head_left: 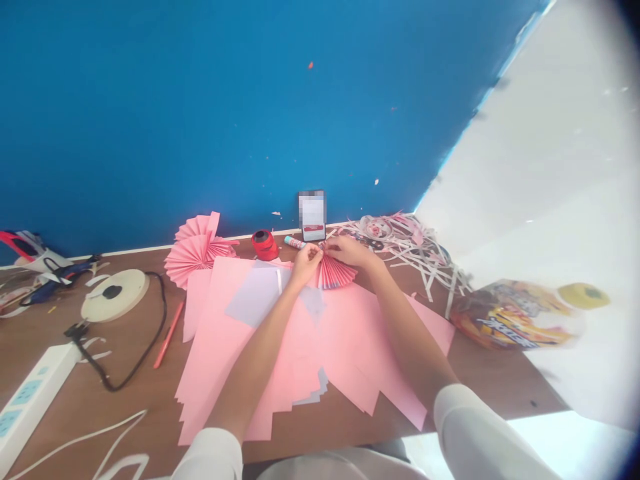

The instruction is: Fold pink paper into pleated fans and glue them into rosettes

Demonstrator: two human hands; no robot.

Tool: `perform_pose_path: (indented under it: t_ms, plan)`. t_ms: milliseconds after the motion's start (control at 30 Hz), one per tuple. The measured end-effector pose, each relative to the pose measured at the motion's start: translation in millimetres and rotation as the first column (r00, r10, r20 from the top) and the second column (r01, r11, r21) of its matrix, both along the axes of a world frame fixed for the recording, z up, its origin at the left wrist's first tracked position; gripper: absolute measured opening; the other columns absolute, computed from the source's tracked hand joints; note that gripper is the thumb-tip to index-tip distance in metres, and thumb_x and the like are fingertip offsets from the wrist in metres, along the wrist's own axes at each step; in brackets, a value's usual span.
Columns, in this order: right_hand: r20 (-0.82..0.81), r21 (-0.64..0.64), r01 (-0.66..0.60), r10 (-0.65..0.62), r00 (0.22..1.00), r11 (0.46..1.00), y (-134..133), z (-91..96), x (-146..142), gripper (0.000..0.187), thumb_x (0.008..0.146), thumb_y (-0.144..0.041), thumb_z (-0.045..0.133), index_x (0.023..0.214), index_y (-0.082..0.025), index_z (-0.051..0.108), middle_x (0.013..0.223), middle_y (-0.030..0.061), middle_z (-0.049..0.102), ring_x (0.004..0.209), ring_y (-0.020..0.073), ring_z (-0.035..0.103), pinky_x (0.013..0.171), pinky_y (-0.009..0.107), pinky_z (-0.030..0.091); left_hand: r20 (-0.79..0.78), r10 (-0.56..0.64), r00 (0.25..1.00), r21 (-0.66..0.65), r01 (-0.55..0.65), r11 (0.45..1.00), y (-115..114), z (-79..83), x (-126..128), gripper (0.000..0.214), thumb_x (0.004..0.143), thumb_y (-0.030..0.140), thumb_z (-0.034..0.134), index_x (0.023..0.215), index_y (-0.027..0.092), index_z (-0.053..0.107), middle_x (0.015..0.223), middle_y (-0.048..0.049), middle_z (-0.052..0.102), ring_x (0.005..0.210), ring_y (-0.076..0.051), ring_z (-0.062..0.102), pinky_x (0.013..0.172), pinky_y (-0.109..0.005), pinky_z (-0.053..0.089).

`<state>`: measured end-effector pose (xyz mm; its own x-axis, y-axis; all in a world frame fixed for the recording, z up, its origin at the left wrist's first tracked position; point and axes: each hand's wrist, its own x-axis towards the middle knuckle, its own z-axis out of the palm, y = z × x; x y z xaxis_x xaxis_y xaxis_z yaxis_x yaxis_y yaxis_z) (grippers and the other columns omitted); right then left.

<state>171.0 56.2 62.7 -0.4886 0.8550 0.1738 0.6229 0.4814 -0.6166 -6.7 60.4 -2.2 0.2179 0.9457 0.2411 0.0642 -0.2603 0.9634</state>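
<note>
My left hand [306,261] and my right hand [350,252] meet at the far side of the table, both pinched on a pink pleated paper fan [334,273]. The fan spreads downward between my fingers. Under my forearms lie several overlapping pink paper sheets [345,340]. Finished pink paper fans [196,251] rest to the left by the blue wall. A glue stick [294,243] and a red tape roll [265,245] lie just behind my left hand.
A phone [312,215] leans against the wall. Paper strips and scissors [410,247] pile at the right. A snack bag [515,315] lies on the right edge. At left are a pink pencil [169,335], round charger with black cable [114,293], power strip [30,400], glue gun [55,277].
</note>
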Motion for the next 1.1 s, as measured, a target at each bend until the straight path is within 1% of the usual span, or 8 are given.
perform_pose_path:
  t_ms: [167, 367, 567, 733, 833, 967, 1033, 1100]
  plan:
    - [-0.067, -0.030, -0.011, 0.009, 0.998, 0.999, -2, 7.8, 8, 0.020, 0.085, -0.026, 0.053, 0.080, -0.016, 0.069, 0.076, 0.0046, 0.068, 0.072, 0.0173, 0.056, 0.069, 0.027, 0.038, -0.021, 0.034, 0.999, -0.008, -0.034, 0.999, -1, 1.4, 0, 0.011, 0.084, 0.027, 0.058, 0.082, 0.017, 0.055, 0.077, -0.0010, 0.058, 0.073, -0.012, 0.054, 0.071, -0.024, 0.042]
    - [-0.107, -0.092, 0.036, -0.046, 0.993, 0.995, -1, 9.2, 10, 0.022, 0.085, -0.029, 0.048, 0.072, -0.016, 0.059, 0.071, 0.0022, 0.063, 0.065, 0.0135, 0.050, 0.065, 0.026, 0.036, -0.013, 0.036, 0.999, -0.016, -0.036, 0.999, -2, 4.2, 0, 0.011, 0.084, 0.028, 0.057, 0.083, 0.017, 0.054, 0.078, -0.0012, 0.057, 0.074, -0.012, 0.054, 0.071, -0.024, 0.042]
    - [-0.172, -0.171, 0.019, -0.049, 0.984, 0.985, -2, 13.4, 13, 0.026, 0.086, -0.034, 0.045, 0.070, -0.017, 0.055, 0.073, 0.0007, 0.057, 0.065, 0.0130, 0.049, 0.064, 0.026, 0.038, -0.018, 0.030, 0.999, -0.019, -0.030, 0.999, -2, 3.8, 1, 0.010, 0.084, 0.027, 0.057, 0.084, 0.017, 0.054, 0.078, -0.0009, 0.056, 0.073, -0.012, 0.054, 0.071, -0.024, 0.042]
    - [-0.221, -0.153, 0.102, -0.134, 0.966, 0.983, -1, 10.0, 7, 0.031, 0.084, -0.039, 0.049, 0.062, -0.017, 0.053, 0.071, 0.0010, 0.055, 0.065, 0.0131, 0.050, 0.063, 0.026, 0.040, -0.015, 0.023, 1.000, -0.033, -0.024, 0.999, -1, 2.3, 1, 0.009, 0.084, 0.026, 0.057, 0.083, 0.018, 0.054, 0.078, -0.0010, 0.057, 0.074, -0.012, 0.054, 0.071, -0.024, 0.042]
    - [-0.271, -0.218, 0.188, -0.245, 0.931, 0.958, 1, 1.2, 1, 0.031, 0.079, -0.040, 0.057, 0.059, -0.018, 0.047, 0.063, -0.0010, 0.054, 0.058, 0.0117, 0.049, 0.058, 0.025, 0.038, -0.017, 0.023, 1.000, -0.038, -0.023, 0.999, -2, 2.7, 1, 0.008, 0.084, 0.025, 0.056, 0.084, 0.018, 0.054, 0.080, -0.0013, 0.058, 0.074, -0.012, 0.055, 0.072, -0.024, 0.042]
    - [-0.396, -0.293, 0.303, -0.403, 0.825, 0.907, 5, -8.6, -6, 0.032, 0.072, -0.038, 0.064, 0.058, -0.020, 0.042, 0.058, -0.0037, 0.050, 0.053, 0.0101, 0.047, 0.055, 0.024, 0.038, -0.019, 0.023, 1.000, -0.040, -0.024, 0.999, -2, 3.4, 1, 0.008, 0.085, 0.025, 0.055, 0.084, 0.018, 0.053, 0.079, -0.0011, 0.057, 0.073, -0.012, 0.054, 0.071, -0.025, 0.042]
    - [-0.453, -0.348, 0.307, -0.445, 0.772, 0.886, 6, -10.5, -6, 0.031, 0.071, -0.038, 0.065, 0.058, -0.020, 0.043, 0.058, -0.0035, 0.050, 0.055, 0.0104, 0.047, 0.055, 0.024, 0.039, -0.026, 0.029, 0.999, -0.040, -0.030, 0.999, -2, 3.3, 1, 0.009, 0.085, 0.026, 0.055, 0.084, 0.018, 0.053, 0.078, -0.0007, 0.057, 0.072, -0.012, 0.054, 0.071, -0.025, 0.042]
    - [-0.473, -0.401, 0.287, -0.465, 0.748, 0.870, 7, -11.4, -5, 0.031, 0.072, -0.040, 0.064, 0.059, -0.019, 0.045, 0.059, -0.0029, 0.051, 0.056, 0.0109, 0.048, 0.055, 0.025, 0.039, -0.039, 0.031, 0.999, -0.041, -0.033, 0.999, -2, 3.0, 1, 0.010, 0.085, 0.028, 0.055, 0.084, 0.018, 0.053, 0.078, -0.0005, 0.057, 0.072, -0.012, 0.054, 0.071, -0.025, 0.042]
